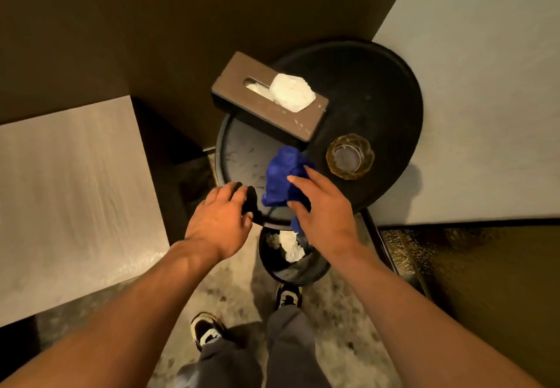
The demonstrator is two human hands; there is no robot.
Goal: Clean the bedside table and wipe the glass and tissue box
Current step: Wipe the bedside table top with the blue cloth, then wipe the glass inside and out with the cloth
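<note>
Bedside table [378, 90], round, dark and rimmed like a tray, stands in the corner between two pale walls in the head view, its top streaked with dust and smears on the near left part. On it the tissue box [266, 96] lies at the far left, one end overhanging the rim, with a crumpled tissue [292, 92] standing out of its slot. The glass [350, 156] stands upright near the right edge, just beside the box's near corner.

By judgement the glass is heavy for its kind, hard, slippery and fragile, best taken around its side wall; the box looks stiff and light, easy to lift by its long sides; the blue cloth [283, 175] is soft and limp.

The right hand [324, 205] reaches forward, palm down, its fingers closed around the bunched cloth, pressing it on the tabletop near the box. The left hand [219, 218] rests on the near rim, fingers curled over a dark object whose nature cannot be told.

Below the table's near edge stands a dark waste bin [294, 272] with white paper inside, close to the person's shoes.
</note>
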